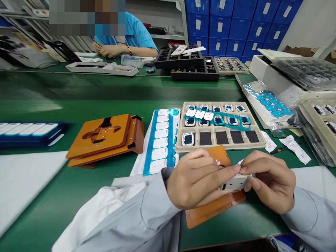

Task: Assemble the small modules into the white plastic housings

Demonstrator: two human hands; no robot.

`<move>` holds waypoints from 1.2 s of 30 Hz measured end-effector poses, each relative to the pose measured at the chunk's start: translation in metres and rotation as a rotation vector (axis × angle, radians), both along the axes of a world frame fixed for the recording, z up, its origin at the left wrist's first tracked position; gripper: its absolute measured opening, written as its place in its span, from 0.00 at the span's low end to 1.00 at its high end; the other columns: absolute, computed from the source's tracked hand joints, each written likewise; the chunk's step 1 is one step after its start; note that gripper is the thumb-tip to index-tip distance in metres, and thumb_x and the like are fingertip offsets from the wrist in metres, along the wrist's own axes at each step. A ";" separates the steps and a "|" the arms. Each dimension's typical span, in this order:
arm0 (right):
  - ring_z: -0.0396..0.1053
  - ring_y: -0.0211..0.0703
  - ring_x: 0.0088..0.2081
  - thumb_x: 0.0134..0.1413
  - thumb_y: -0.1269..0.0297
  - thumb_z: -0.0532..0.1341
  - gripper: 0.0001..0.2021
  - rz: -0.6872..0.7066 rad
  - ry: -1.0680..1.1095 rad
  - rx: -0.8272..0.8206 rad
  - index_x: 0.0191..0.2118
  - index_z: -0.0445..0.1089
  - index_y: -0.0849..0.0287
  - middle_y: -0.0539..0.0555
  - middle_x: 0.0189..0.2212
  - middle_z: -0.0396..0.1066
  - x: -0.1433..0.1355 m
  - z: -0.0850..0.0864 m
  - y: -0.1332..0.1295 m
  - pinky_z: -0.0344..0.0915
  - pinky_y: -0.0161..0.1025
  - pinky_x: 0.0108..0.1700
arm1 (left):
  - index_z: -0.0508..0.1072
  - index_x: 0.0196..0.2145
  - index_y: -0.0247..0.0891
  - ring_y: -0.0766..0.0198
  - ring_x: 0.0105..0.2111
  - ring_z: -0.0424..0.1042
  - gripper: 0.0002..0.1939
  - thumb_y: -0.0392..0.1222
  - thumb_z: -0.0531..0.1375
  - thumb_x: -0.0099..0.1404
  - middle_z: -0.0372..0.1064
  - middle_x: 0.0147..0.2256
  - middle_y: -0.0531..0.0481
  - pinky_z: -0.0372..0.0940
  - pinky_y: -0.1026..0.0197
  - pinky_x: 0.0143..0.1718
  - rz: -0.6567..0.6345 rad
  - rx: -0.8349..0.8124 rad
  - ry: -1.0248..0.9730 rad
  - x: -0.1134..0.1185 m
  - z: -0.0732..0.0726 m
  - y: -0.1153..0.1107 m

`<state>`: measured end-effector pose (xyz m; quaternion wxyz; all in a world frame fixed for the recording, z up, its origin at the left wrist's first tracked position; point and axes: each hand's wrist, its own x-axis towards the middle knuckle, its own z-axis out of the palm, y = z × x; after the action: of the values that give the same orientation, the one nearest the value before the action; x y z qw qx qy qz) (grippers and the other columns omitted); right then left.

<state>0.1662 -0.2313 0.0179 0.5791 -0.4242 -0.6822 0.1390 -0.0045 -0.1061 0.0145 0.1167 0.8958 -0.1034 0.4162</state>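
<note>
A small light-grey block with dark holes in its side is held between both hands, above an orange board. My left hand is closed around its left side, its outstretched index finger reaching over the top. My right hand grips the right end, thumb below and fingertips pinching near the top edge. A small white piece shows by the fingertips, mostly covered. Just beyond the hands lies a beige compartment tray of small watch-like housings, with a blue strip of white labels across it.
A sheet of white stickers on blue backing lies left of the tray. Farther left are an orange hinged fixture and a dark blue stack. Small white packets lie right. Black trays and a co-worker's arms are across the bench.
</note>
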 end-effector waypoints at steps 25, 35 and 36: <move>0.64 0.50 0.45 0.53 0.74 0.56 0.11 -0.007 -0.572 0.325 0.41 0.72 0.61 0.59 0.45 0.61 0.003 -0.003 0.008 0.69 0.47 0.43 | 0.71 0.33 0.34 0.68 0.19 0.64 0.16 0.50 0.67 0.60 0.66 0.18 0.55 0.55 0.62 0.23 -0.225 -0.365 -0.003 0.015 -0.008 -0.001; 0.63 0.50 0.48 0.44 0.78 0.55 0.14 0.098 -0.565 0.262 0.39 0.69 0.62 0.59 0.48 0.58 0.002 0.000 0.010 0.68 0.48 0.45 | 0.72 0.30 0.32 0.66 0.19 0.64 0.17 0.50 0.67 0.58 0.65 0.19 0.55 0.57 0.59 0.24 -0.216 -0.361 0.087 0.012 -0.007 -0.001; 0.63 0.50 0.48 0.44 0.78 0.55 0.14 0.104 -0.560 0.253 0.39 0.69 0.62 0.59 0.48 0.58 0.002 0.000 0.010 0.68 0.48 0.46 | 0.72 0.30 0.33 0.66 0.20 0.64 0.17 0.51 0.67 0.58 0.65 0.19 0.55 0.57 0.59 0.24 -0.215 -0.359 0.090 0.012 -0.007 -0.001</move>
<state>0.1680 -0.2217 0.0184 0.4092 -0.3353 -0.8477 -0.0399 0.0075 -0.1067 0.0076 0.3227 0.8621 -0.1171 0.3728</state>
